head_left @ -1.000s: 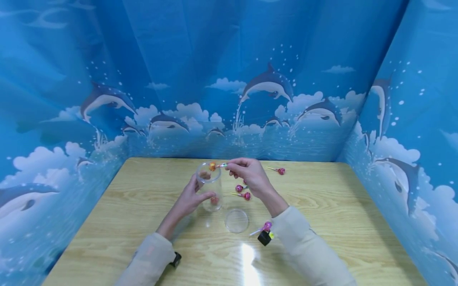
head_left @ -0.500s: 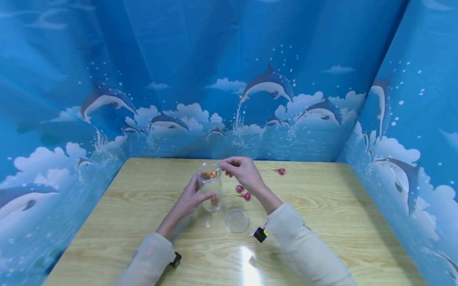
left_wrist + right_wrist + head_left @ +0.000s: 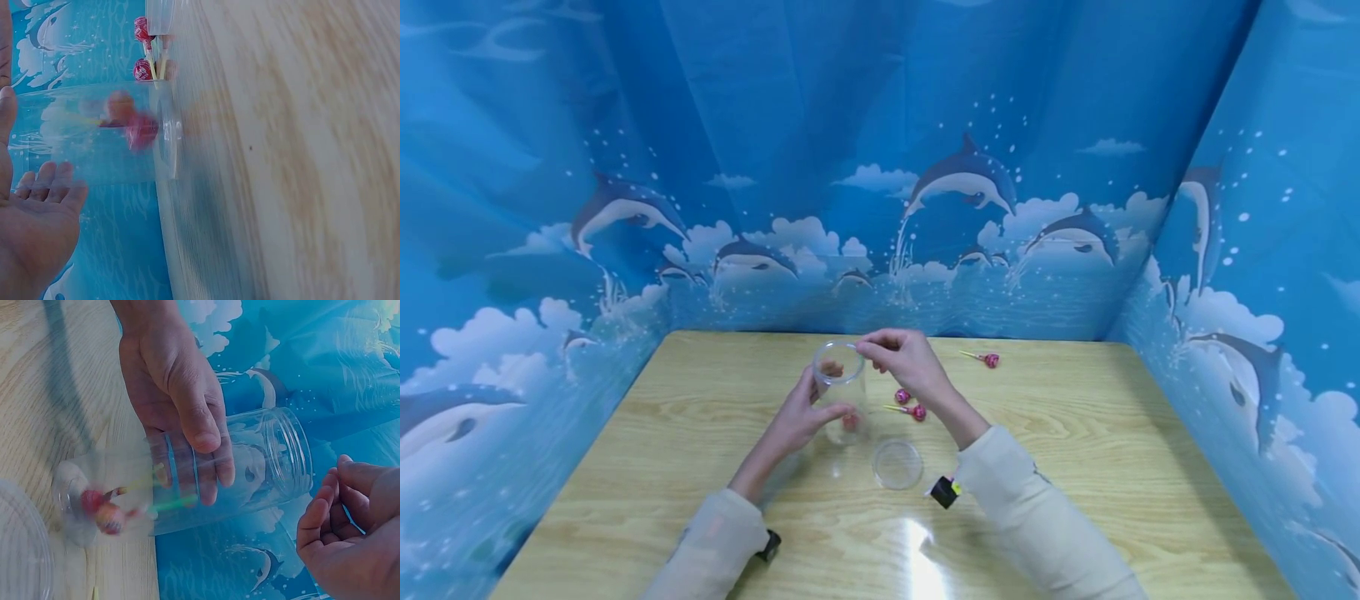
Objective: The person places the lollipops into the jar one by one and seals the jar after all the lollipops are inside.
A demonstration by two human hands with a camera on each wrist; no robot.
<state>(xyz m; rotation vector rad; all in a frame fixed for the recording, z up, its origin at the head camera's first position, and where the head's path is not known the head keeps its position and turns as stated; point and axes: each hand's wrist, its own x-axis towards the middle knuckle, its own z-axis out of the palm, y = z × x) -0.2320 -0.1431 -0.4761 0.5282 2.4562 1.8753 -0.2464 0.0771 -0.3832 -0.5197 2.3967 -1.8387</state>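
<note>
My left hand (image 3: 801, 415) grips a clear plastic jar (image 3: 852, 390) standing on the table with its mouth uncovered, thumb in front and fingers behind. Inside, near the bottom, the right wrist view shows a red lollipop (image 3: 92, 500) with a yellow stick and a blurred orange lollipop (image 3: 110, 519) with a green stick. Right at the jar's rim is my right hand (image 3: 904, 360), fingers loosely curled and nothing between thumb and fingertips (image 3: 328, 487). The round clear lid (image 3: 897, 464) lies flat in front of the jar.
Right of the jar lie two red lollipops, a nearer one (image 3: 918, 412) and one (image 3: 902, 396) just behind it. Another red lollipop (image 3: 992, 360) is near the table's back edge. The right wrist's black camera (image 3: 944, 492) mostly covers a further lollipop. Blue dolphin-print curtains (image 3: 880, 275) enclose the table.
My right hand has moved left to the jar's mouth and let go of the orange lollipop, which has dropped to the jar's bottom. My left hand has kept its grip.
</note>
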